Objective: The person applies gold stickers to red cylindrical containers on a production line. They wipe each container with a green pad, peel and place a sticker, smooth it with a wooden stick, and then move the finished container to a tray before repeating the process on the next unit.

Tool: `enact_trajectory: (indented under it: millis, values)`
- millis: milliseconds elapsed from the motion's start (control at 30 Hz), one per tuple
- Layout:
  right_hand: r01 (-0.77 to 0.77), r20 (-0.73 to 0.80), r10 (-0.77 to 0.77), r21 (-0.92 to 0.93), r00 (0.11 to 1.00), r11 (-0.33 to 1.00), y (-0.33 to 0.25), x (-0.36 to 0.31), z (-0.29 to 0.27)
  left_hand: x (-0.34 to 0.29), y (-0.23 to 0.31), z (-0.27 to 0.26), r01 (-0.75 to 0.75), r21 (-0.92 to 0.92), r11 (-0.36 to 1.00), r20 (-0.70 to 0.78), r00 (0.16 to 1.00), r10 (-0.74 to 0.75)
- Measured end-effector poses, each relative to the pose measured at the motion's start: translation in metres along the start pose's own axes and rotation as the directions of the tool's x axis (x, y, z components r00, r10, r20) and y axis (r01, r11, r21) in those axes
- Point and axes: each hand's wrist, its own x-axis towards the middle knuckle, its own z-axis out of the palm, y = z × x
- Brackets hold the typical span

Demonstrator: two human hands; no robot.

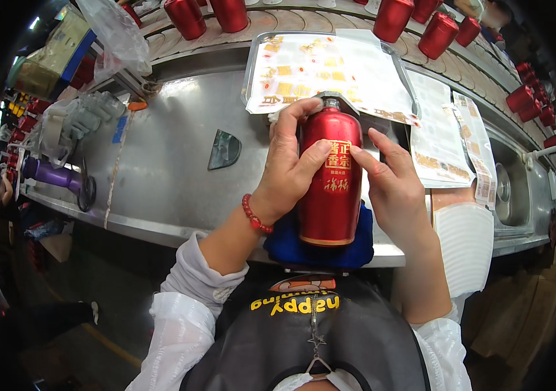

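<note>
A red metallic bottle [330, 215] with gold lettering lies on a folded blue cloth [281, 242] at the counter's front edge, its clear neck pointing away from me. My left hand [286, 159] is wrapped round its left side, fingers up by the shoulder and thumb on the gold square decal [338, 154]. On the other side, my right hand [392, 179] has its fingers apart, with the thumb tip at the decal's right edge and the index finger raised off the bottle. Beyond the neck, a metal tray [249, 75] carries decal sheets [343, 68] with gold prints.
A dark flat scraper-like piece [225, 150] lies on the steel counter [167, 163]. Further left are a purple bottle [53, 173] and small clear cups [92, 111]. More decal sheets [438, 140] and a sink [511, 189] are at right. Red bottles [438, 36] stand along the conveyor behind.
</note>
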Motion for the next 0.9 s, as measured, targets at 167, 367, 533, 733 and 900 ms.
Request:
enact_trajectory:
  millis: [167,367,533,733,900]
  values:
    - [-0.134,-0.115,0.144,0.091,0.983,0.987,0.005,-0.002,-0.013,0.016,0.031,-0.017,-0.545,0.543,0.64,0.447,0.832,0.329]
    - [-0.303,-0.022,0.311,0.168,0.95,0.938,-0.013,0.016,-0.034,-0.014,0.039,-0.019,-0.597,0.573,0.561,0.523,0.794,0.311]
    - [0.308,0.037,-0.307,-0.171,0.951,0.936,-0.009,0.056,-0.02,-0.073,0.04,-0.022,-0.472,0.54,0.697,0.387,0.874,0.293]
    - [-0.072,0.325,-0.115,0.509,0.939,0.858,-0.007,0.077,-0.017,-0.105,0.03,-0.015,-0.154,0.783,0.602,0.158,0.986,0.046]
    - [0.458,0.282,-0.493,0.185,0.823,0.869,-0.028,0.055,-0.021,-0.105,0.034,-0.018,-0.191,0.819,0.541,0.166,0.981,0.095]
